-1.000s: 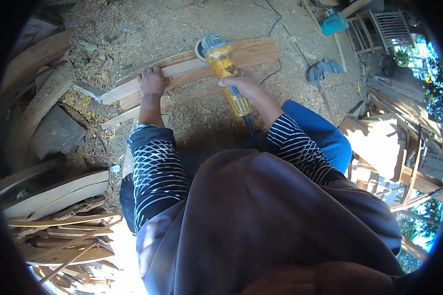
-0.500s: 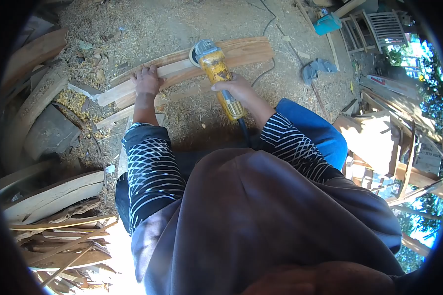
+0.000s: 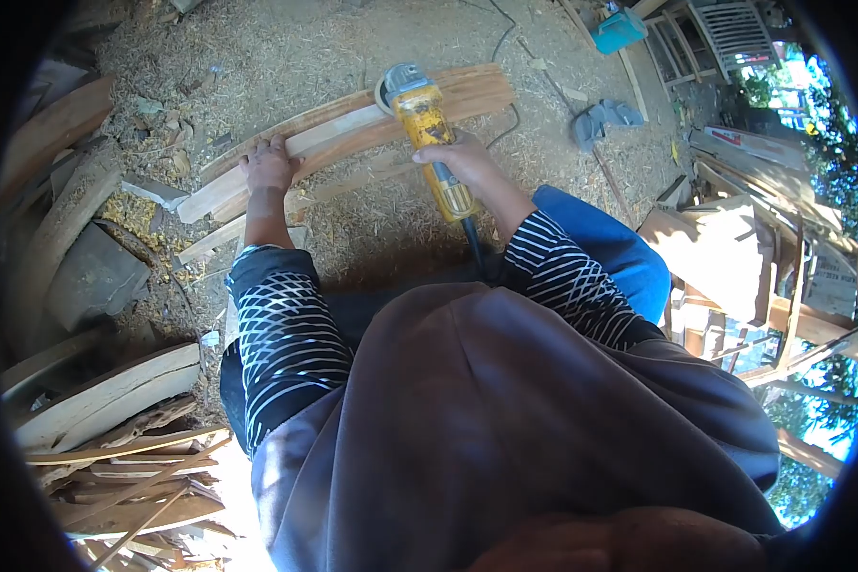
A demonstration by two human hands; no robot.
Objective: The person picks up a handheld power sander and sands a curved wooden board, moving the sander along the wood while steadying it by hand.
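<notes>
A curved wooden plank point(image 3: 343, 125) lies across the ground in front of me, a pale band along its upper face. My left hand point(image 3: 271, 168) bears on its left part, fingers bent over the far edge. In my right hand point(image 3: 462, 160) is a yellow angle grinder point(image 3: 421, 114), gripped around its body. The grinder's head and disc are over the plank, right of its middle; the disc is mostly hidden by the head, so contact is hard to judge. Its dark cord point(image 3: 474, 244) runs back toward my lap. A thinner wood strip point(image 3: 353, 175) lies on the near side.
Wood shavings cover the ground. At left are curved timbers point(image 3: 67, 214), a grey slab point(image 3: 95, 276) and a heap of offcuts point(image 3: 143, 486). A teal container point(image 3: 619, 31), grey sandals point(image 3: 604, 122) and a slatted wooden piece point(image 3: 734, 33) are at upper right. Wood pieces point(image 3: 715, 253) stand at right.
The whole view has shifted slightly, so plank and hands appear a little further left and up. The grinder's head sits at nearly the same place along the plank; both hands keep their hold.
</notes>
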